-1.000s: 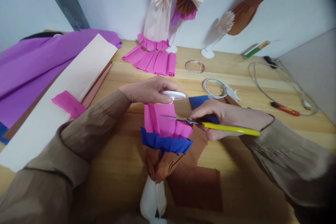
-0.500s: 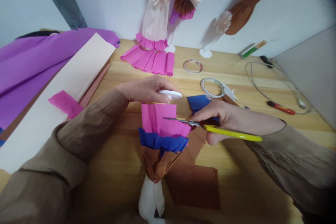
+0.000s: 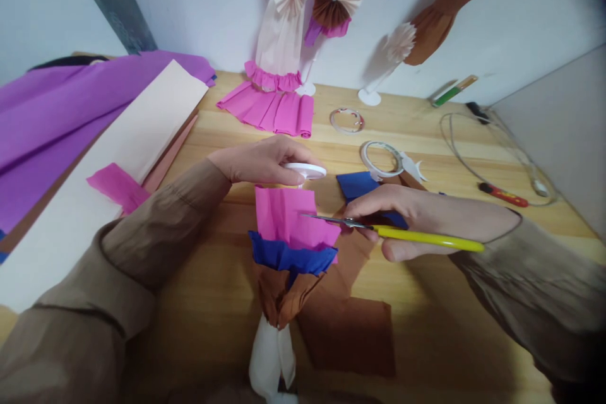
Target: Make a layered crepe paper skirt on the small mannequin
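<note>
My left hand (image 3: 272, 161) is closed on the white round base (image 3: 310, 170) of a stand, fingers over its rim. Below that base hangs a layered crepe-paper dress: a pink layer (image 3: 284, 211) nearest the hand, then a blue ruffle (image 3: 293, 257), gathered brown paper (image 3: 279, 297) and a white part (image 3: 267, 353) towards me. In my right hand (image 3: 392, 211) are scissors with yellow handles (image 3: 426, 238). Their blades lie across the right part of the pink layer. Blue paper (image 3: 356, 185) sits beside the right hand, partly hidden by it. Brown paper (image 3: 360, 334) lies flat underneath.
Rolls of tape (image 3: 381, 159) and a pleated pink strip (image 3: 269, 110) lie further back. Decorated paper dresses on stands (image 3: 284, 31) lean by the wall. Purple paper (image 3: 95, 101) and a cream sheet (image 3: 123, 158) cover the left. A cable (image 3: 473, 173) and a red-handled tool (image 3: 502, 194) are at right.
My right hand and the scissors have shifted slightly to the right. The right edge of the pink layer has drawn in a little. My left hand keeps its hold on the base.
</note>
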Motion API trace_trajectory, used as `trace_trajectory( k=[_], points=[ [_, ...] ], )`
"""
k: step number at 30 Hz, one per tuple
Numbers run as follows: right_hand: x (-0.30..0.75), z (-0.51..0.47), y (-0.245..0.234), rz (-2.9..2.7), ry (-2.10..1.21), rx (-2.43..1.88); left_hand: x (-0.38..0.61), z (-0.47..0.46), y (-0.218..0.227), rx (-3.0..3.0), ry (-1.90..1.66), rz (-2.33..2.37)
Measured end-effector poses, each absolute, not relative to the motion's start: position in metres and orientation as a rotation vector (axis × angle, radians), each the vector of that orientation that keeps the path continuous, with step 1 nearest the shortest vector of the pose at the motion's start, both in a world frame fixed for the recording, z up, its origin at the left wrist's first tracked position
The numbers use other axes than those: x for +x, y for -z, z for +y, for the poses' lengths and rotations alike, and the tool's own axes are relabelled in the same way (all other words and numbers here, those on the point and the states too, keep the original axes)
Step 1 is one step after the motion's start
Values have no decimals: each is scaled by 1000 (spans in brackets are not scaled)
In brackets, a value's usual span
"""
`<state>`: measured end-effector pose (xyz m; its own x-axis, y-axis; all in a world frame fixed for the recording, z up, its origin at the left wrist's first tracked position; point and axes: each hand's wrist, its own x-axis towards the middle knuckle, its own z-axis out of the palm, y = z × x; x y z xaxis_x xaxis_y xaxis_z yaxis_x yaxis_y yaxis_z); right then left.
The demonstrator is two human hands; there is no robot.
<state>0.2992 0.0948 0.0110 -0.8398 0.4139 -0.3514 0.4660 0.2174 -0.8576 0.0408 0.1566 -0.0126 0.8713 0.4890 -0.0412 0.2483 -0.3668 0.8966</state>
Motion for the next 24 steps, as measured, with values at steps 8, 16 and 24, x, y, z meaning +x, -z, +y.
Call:
trace_trajectory(
  k=[8,16,24],
  points=[
    [295,100,-16,2293,1870,816,40,156,9,1993,-296,537],
    [297,106,-17,2318,1772,751,41,155,5,2030,-297,584],
    [292,104,-25,2285,1775,767,41,151,-1,2043,-311,552]
  ],
)
